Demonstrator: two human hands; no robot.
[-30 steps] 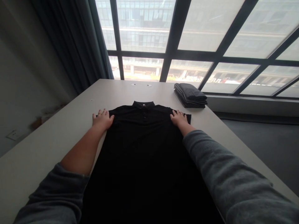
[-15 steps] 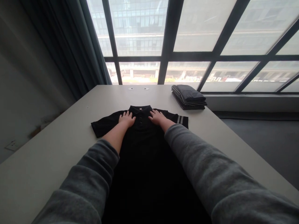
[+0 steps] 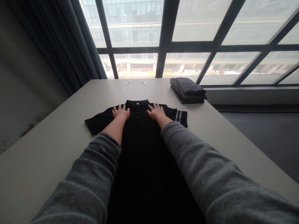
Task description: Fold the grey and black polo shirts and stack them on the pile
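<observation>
A black short-sleeved polo shirt [image 3: 144,155] lies spread out, front side up, its collar at the far end and its lower part running toward me. Two grey stripes cross the sleeve on the right. My left hand [image 3: 121,112] rests flat on the shirt left of the button placket, fingers spread. On the other side of the placket, my right hand [image 3: 157,112] also lies flat on the upper chest with its fingers apart. Both hands hold nothing. The hem is out of sight at the bottom of the view.
The shirt lies on a white table [image 3: 58,133]. A stack of folded dark clothes [image 3: 188,90], one striped, sits at its far right corner. Two small white fittings are set near the far edge. Beyond stand large windows, with a dark curtain [image 3: 77,46] at the left.
Both hands have slid slightly outward across the shirt, the left one more, widening the space between them. The view has tipped down a little. The shirt still lies spread.
</observation>
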